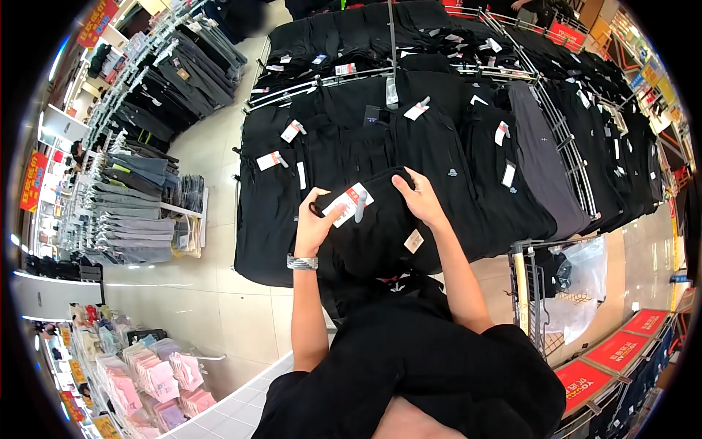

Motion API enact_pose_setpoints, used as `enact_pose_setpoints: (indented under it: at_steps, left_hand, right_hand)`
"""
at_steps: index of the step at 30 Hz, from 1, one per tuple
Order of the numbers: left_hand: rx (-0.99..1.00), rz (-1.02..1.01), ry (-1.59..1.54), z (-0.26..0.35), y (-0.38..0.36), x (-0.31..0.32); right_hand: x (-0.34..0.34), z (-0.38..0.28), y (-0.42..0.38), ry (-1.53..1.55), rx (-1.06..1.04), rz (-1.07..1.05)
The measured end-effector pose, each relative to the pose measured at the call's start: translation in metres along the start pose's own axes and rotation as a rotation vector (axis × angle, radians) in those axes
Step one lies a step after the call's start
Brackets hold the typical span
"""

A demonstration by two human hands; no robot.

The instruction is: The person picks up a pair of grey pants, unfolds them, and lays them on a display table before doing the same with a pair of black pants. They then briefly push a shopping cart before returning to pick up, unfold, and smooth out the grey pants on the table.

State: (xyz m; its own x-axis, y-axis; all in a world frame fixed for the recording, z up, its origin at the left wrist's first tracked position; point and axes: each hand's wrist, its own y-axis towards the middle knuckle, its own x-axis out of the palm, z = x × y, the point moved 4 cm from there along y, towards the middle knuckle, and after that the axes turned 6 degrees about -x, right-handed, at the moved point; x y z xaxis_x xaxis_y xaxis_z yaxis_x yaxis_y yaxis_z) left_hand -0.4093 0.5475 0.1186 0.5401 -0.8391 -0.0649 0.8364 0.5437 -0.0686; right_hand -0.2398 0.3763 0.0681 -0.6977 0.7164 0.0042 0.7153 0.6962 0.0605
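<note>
Head view: black trousers (380, 227) sit between both hands on the rack (556, 139). Left hand (316, 223) pinches the waistband near the tag (349, 203). Right hand (420, 196) lies fingers-together along the far edge, arms outstretched.

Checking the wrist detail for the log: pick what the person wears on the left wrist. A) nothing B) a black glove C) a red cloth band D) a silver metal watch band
D: a silver metal watch band circles the wrist below the left hand, which grips the black folded garment by its white-and-red tag.

Folded black trousers (380, 227), tagged, atop rack
</note>
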Motion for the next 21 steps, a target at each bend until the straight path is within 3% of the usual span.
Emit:
enact_pose_setpoints:
  at_steps: [4,5,7,8,9,10,11,13,16,18,19,21]
  left_hand:
    - [0.024,-0.166,0.199,0.005,0.006,-0.008]
    - [0.022,-0.2,0.473,0.013,0.006,-0.012]
    - [-0.009,-0.096,0.592,0.024,0.003,-0.014]
    - [0.114,-0.058,0.71,0.027,0.008,-0.017]
    - [0.117,-0.065,0.72,0.032,0.011,-0.013]
    - [0.244,-0.083,0.757,0.041,0.01,-0.004]
    - [0.373,-0.106,0.791,0.049,0.01,0.004]
    - [0.36,-0.285,0.726,0.047,0.014,0.02]
    - [0.307,-0.375,0.604,0.036,0.018,0.031]
    - [0.53,-0.309,0.685,0.045,0.015,0.036]
    - [0.527,-0.322,0.685,0.044,0.014,0.034]
    - [0.285,-0.382,0.707,0.038,0.014,0.03]
  right_hand:
    - [0.003,0.005,0.003,-0.039,-0.12,0.004]
    - [0.007,-0.002,0.001,-0.106,-0.163,-0.008]
    - [0.016,-0.012,-0.002,-0.134,-0.175,-0.009]
    - [0.022,-0.022,-0.003,-0.167,-0.235,-0.019]
    - [0.027,-0.039,-0.006,-0.199,-0.293,-0.027]
    - [0.029,-0.049,-0.005,-0.208,-0.163,-0.187]
    - [0.032,-0.047,-0.006,-0.197,-0.162,-0.17]
    - [0.039,-0.042,-0.003,-0.168,-0.199,-0.221]
    - [0.04,-0.049,-0.008,-0.097,-0.263,-0.228]
    - [0.041,-0.053,-0.011,-0.067,-0.273,-0.295]
    - [0.042,-0.05,-0.011,-0.064,-0.268,-0.285]
    - [0.045,-0.038,-0.009,-0.138,-0.198,-0.309]
